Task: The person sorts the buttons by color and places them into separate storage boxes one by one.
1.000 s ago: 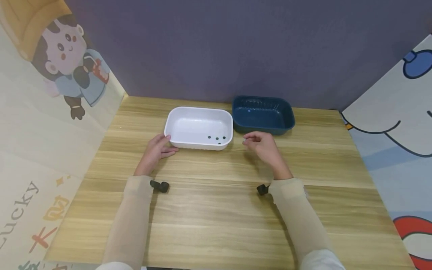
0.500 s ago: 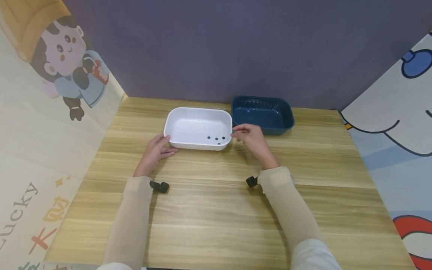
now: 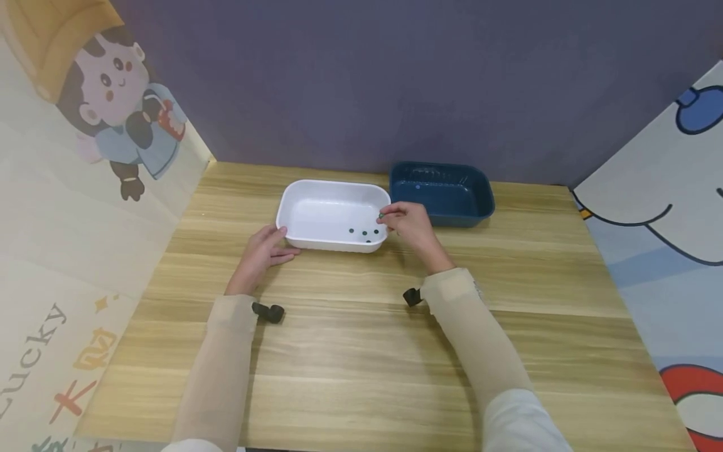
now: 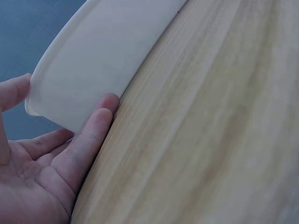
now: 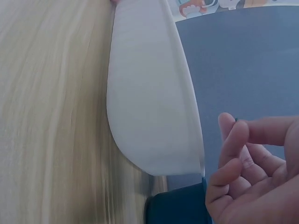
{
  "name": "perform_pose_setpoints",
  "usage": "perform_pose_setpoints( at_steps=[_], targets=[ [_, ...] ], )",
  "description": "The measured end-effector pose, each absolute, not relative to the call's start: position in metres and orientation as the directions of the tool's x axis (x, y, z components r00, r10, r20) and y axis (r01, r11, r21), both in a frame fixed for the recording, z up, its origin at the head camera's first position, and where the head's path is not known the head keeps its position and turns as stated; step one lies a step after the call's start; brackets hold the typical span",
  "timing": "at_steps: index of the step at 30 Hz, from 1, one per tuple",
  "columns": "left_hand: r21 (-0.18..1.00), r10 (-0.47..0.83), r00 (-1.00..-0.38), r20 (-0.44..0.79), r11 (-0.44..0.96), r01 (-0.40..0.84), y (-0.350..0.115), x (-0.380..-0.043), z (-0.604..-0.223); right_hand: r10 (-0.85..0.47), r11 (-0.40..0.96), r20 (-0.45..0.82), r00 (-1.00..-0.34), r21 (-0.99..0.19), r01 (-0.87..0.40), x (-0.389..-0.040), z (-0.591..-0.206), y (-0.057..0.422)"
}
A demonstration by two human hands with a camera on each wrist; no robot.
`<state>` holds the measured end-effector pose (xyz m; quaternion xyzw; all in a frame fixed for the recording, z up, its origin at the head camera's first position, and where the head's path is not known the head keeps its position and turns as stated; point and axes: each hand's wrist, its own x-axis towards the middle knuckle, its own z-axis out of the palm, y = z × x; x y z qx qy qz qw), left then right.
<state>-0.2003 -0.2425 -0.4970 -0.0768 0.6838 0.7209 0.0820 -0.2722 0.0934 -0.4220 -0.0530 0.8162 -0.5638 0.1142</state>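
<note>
A white rectangular tub (image 3: pixel 316 216) stands on the table with several small, round dark green pieces (image 3: pixel 364 233) in its near right corner. My left hand (image 3: pixel 260 254) holds the tub's near left corner; in the left wrist view its thumb (image 4: pixel 16 91) is at the rim, and fingers lie against the lower wall. Above the tub's right rim, my right hand (image 3: pixel 411 227) pinches a small green piece (image 3: pixel 381 216) between thumb and fingertips. Only a dark sliver of that piece (image 5: pixel 236 120) shows in the right wrist view, so its exact kind is unclear.
A dark blue tub (image 3: pixel 446 194) stands close to the white tub's right end, with a small light blue spot (image 3: pixel 417 187) inside. The wood-grain table (image 3: pixel 350 351) meets a dark panel (image 3: pixel 361 81) behind the tubs. Printed walls flank both sides.
My right hand has moved left and away from me, from in front of the dark blue tub to the white tub's right rim, carrying the small green piece. My left hand has stayed put.
</note>
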Motion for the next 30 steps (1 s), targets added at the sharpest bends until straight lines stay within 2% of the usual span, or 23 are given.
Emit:
perform_pose_setpoints(
  at_steps=[10,18,30],
  targets=[
    [0.976,0.024,-0.977,-0.214,-0.043,-0.215,-0.2419,-0.2018,-0.4966,-0.196,0.345,-0.135,-0.971,-0.937,0.060,-0.2770,-0.4206,0.0880],
    [0.974,0.024,-0.976,-0.218,-0.056,-0.219,-0.2409,-0.2030,-0.4965,-0.162,0.280,-0.156,-0.974,-0.954,0.107,-0.2787,-0.4201,0.0863],
    [0.966,0.038,-0.967,-0.250,-0.063,-0.252,-0.2428,-0.2037,-0.4963,-0.158,0.277,-0.167,-0.973,-0.954,0.119,-0.2771,-0.4219,0.0852]
  ],
)
